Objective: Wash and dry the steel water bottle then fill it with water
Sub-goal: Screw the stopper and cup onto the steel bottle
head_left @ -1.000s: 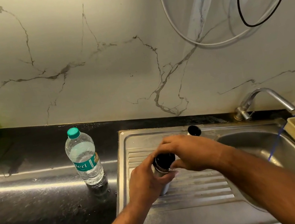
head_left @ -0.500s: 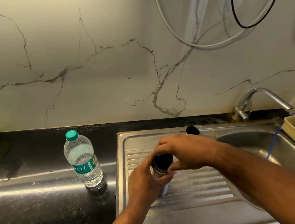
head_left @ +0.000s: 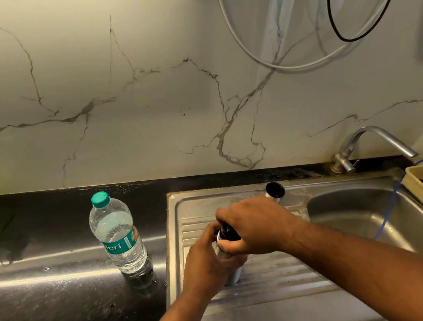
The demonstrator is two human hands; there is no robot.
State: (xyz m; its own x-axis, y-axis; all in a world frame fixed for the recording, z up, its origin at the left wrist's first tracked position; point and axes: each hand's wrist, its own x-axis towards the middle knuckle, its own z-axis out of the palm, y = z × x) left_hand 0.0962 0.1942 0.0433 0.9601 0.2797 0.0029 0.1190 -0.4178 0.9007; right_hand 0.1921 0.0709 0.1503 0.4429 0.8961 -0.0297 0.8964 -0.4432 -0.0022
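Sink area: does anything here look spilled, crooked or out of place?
A small steel piece with a black end seems tipped over at the back of the draining board, and a thin blue tube trails into the sink basin. The steel bottle stands upright, gripped by the left hand, right hand on its cap.

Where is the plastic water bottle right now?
Head view: the plastic water bottle stands upright on the black counter, left of the sink drainboard.

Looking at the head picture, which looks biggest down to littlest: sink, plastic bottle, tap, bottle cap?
1. sink
2. plastic bottle
3. tap
4. cap
Bottle and tap look nearly alike, and the tap stands farther off, so that pair is unsure.
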